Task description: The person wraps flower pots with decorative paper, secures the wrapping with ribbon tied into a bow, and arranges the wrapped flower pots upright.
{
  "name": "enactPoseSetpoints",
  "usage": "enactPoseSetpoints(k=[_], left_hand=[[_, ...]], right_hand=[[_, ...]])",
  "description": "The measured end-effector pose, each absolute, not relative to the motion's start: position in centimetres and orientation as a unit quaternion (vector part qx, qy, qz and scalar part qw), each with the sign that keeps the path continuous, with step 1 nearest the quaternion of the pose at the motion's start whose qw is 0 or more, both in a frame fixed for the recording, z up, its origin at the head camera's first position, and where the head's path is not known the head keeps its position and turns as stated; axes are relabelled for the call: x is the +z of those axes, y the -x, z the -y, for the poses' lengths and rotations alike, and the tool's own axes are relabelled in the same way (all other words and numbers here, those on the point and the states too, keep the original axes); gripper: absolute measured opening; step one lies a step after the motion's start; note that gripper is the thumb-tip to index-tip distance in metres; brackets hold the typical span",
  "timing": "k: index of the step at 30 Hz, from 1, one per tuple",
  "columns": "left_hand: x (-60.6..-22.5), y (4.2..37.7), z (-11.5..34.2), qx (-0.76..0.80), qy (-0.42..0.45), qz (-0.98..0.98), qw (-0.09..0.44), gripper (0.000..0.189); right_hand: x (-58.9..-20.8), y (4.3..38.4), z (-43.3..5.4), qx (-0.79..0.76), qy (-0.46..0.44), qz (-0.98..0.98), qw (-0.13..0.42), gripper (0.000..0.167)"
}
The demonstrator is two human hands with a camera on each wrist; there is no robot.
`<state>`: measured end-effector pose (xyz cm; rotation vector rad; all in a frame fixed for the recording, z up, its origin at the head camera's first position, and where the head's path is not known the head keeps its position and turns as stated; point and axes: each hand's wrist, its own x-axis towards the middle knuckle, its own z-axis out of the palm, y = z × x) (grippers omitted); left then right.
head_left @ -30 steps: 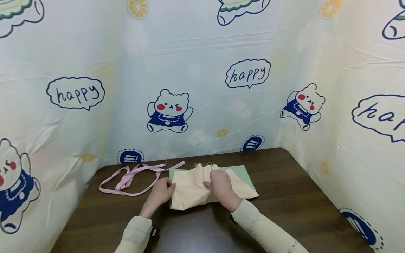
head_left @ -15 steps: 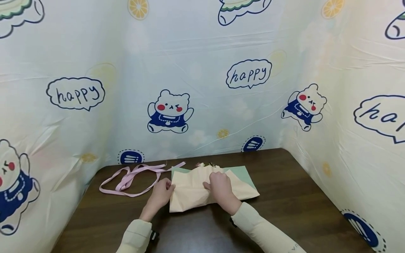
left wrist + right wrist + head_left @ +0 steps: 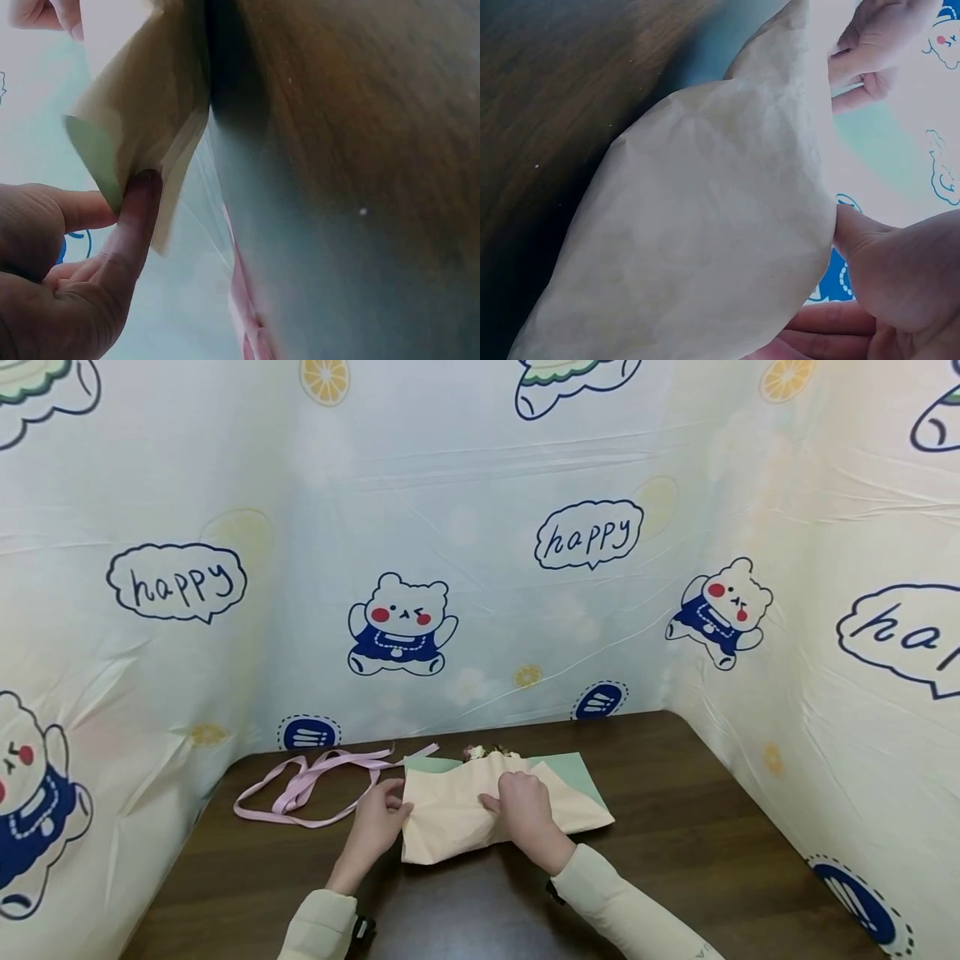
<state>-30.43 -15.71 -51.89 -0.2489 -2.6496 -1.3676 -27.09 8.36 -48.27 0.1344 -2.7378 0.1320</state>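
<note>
A sheet of cream wrapping paper (image 3: 450, 806) lies folded over a green sheet (image 3: 572, 772) on the table. Small white and pink flowers (image 3: 475, 752) peek out beyond the upper edge; the rest of them is hidden by the paper. At the paper's left edge, my left hand (image 3: 381, 814) pinches it between thumb and finger, as the left wrist view shows with the fingers (image 3: 135, 217) at a green-lined corner (image 3: 94, 150). My right hand (image 3: 528, 810) grips the gathered middle, its thumb on the cream paper (image 3: 705, 210) and its other fingers curled.
A loosely looped pink ribbon (image 3: 300, 789) lies on the brown table (image 3: 675, 877) at the back left, close to my left hand. A printed curtain (image 3: 487, 527) surrounds the table at the back and sides.
My left hand has shifted slightly and its fingers have spread a little at the paper's left edge. The right hand has dipped slightly, and more of the flowers shows.
</note>
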Motion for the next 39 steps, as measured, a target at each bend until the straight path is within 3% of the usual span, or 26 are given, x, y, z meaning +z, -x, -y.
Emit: enactPoseSetpoints(k=[3,8,15,19,23,28,35,39], left_hand=[[-52.0,30.3,15.7,-0.441,0.086,0.89,0.082,0.044],[-52.1,30.1,15.5,-0.435,0.084,0.892,0.092,0.042],[-52.2,29.3,15.5,-0.424,0.036,0.905,0.028,0.059],[-52.6,29.1,15.4,-0.424,0.038,0.905,0.016,0.036],[-52.9,28.8,15.1,-0.461,0.059,0.885,0.037,0.017],[-52.4,28.9,14.7,-0.47,0.076,0.877,0.071,0.014],[-50.4,28.3,13.1,-0.537,0.084,0.838,0.051,0.017],[-49.6,27.9,12.1,-0.557,0.093,0.823,0.067,0.017]], right_hand=[[-48.3,27.0,-8.3,0.044,-0.039,0.978,0.2,0.063],[-48.3,27.1,-8.4,0.05,-0.034,0.98,0.192,0.065],[-48.1,27.5,-8.5,0.06,-0.033,0.985,0.157,0.062],[-48.1,27.6,-8.5,0.065,-0.028,0.985,0.158,0.062],[-48.2,27.6,-8.6,0.059,-0.029,0.984,0.168,0.062],[-48.3,27.8,-8.5,0.043,-0.031,0.984,0.173,0.061],[-48.6,28.0,-8.3,0.011,-0.046,0.98,0.194,0.062],[-48.7,27.8,-8.1,0.005,-0.045,0.98,0.195,0.063]])
